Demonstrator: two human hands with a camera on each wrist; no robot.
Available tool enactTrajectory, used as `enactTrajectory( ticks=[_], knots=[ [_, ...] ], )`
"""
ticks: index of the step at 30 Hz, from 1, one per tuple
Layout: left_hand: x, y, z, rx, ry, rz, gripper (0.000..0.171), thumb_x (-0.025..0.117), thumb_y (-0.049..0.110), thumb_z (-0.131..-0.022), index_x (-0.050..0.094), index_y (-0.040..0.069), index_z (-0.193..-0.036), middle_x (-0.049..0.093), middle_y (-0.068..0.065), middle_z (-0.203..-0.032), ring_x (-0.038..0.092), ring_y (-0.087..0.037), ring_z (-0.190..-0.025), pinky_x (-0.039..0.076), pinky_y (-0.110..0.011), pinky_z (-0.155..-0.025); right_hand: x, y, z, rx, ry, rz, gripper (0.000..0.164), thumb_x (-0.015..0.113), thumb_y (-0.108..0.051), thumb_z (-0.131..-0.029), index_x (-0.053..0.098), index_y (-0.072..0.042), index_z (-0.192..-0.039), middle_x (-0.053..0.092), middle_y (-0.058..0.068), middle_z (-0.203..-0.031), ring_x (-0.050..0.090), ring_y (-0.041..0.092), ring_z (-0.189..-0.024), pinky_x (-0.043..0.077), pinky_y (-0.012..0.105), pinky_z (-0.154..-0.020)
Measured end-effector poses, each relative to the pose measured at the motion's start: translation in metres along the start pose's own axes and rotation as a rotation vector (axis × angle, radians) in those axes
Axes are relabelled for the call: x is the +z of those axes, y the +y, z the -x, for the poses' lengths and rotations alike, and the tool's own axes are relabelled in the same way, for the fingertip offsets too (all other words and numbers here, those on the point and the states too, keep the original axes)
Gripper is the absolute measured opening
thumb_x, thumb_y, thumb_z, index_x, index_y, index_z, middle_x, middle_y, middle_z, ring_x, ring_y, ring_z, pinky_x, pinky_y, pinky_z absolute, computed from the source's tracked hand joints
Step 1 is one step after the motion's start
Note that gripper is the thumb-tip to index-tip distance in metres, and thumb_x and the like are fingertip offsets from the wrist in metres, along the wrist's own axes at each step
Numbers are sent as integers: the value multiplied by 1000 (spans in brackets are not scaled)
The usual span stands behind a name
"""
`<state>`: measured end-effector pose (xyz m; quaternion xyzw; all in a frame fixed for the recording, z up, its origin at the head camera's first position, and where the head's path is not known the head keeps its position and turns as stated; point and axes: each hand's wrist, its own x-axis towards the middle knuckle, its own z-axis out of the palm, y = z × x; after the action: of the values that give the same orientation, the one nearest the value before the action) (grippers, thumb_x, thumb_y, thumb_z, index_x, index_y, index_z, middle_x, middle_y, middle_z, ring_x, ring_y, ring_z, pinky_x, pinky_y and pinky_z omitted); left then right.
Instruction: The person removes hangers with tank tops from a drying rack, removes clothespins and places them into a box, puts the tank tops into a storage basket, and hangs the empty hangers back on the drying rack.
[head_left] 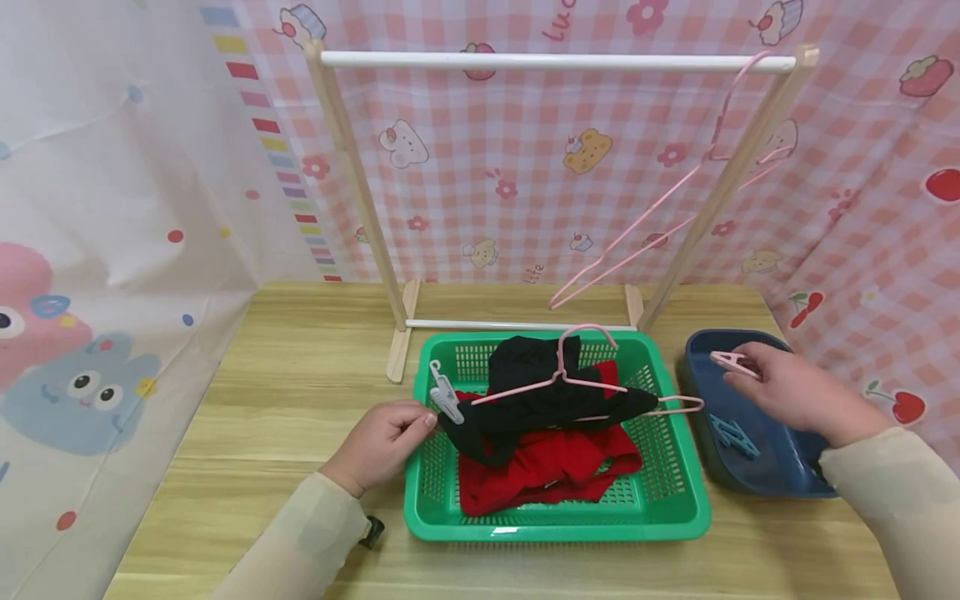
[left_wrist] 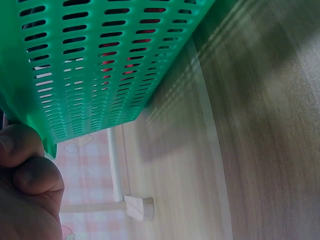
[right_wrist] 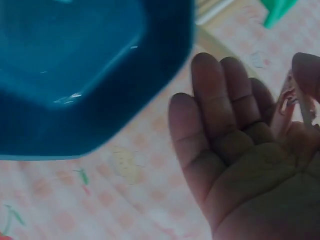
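My left hand (head_left: 386, 442) is at the left rim of the green basket (head_left: 555, 532), its thumb and curled fingers pinching the edge of a black garment (head_left: 570, 408). That garment lies over a pink hanger (head_left: 558, 354), whose bare right end sticks out past the cloth. A pale grey clothespin (head_left: 447, 398) sits at the garment's left end, just beside the thumb. Over the dark blue basin (head_left: 701, 343) my right hand (head_left: 798, 392) pinches a pink clothespin (head_left: 733, 363) between thumb and forefinger. In the right wrist view the other fingers are straight and the pink clothespin (right_wrist: 285, 107) is partly hidden by the thumb.
Red clothing (head_left: 547, 475) lies in the basket under the black cloth. Several blue clothespins (head_left: 733, 436) lie in the basin. Behind the basket stands a wooden rack with a white rail (head_left: 555, 61); another pink hanger (head_left: 652, 204) hangs at its right end.
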<state>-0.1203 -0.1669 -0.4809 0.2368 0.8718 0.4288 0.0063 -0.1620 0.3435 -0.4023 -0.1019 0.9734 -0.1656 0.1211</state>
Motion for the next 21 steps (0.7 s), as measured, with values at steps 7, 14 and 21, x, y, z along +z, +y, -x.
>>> enactTrajectory(
  ticks=[7, 14, 21],
  knots=[
    [0, -1, 0, -7, -6, 3, 35, 49, 31, -96, 57, 19, -65, 48, 12, -66, 47, -5, -64, 42, -22, -58, 14, 24, -1, 32, -77, 4, 38, 50, -32, -95, 46, 4, -108, 51, 4, -74, 48, 17, -62, 37, 31, -56],
    [1, -2, 0, -10, -7, 2, 35, 49, 32, -96, 56, 19, -64, 48, 12, -65, 47, -5, -63, 42, -22, -58, 28, 41, -1, 42, -109, 51, 28, 52, -27, -93, 48, 1, -94, 48, 3, -69, 47, 16, -60, 37, 30, -56],
    [1, -2, 0, -8, -8, 11, 36, 48, 32, -96, 54, 20, -63, 47, 11, -65, 46, -6, -62, 42, -22, -57, 40, 54, -1, 78, -154, 126, 27, 54, -24, -90, 51, 2, -93, 54, 6, -71, 52, 20, -62, 41, 35, -57]
  ],
)
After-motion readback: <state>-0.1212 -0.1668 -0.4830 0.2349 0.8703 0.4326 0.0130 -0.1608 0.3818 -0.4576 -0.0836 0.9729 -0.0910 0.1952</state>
